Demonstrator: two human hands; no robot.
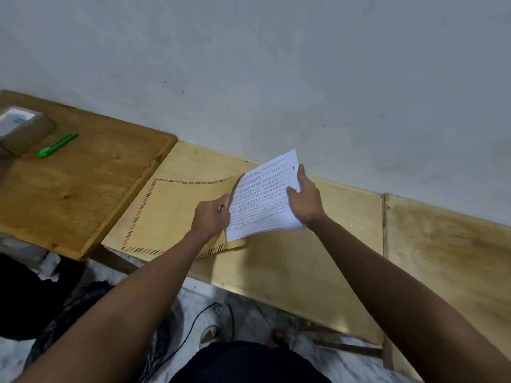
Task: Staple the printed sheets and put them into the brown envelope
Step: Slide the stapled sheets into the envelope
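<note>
Bare table right of the sheets; wall close behind.

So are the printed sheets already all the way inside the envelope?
No, most of the printed sheets still stick out of the brown envelope, held by the right hand.

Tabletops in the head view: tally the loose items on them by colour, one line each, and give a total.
Brown: 2, the brown envelope with striped edging and a cardboard box at the far left
White: 1, the stack of printed sheets, partly in the envelope's mouth
Green: 1, a green pen-like tool
Total: 4
</note>
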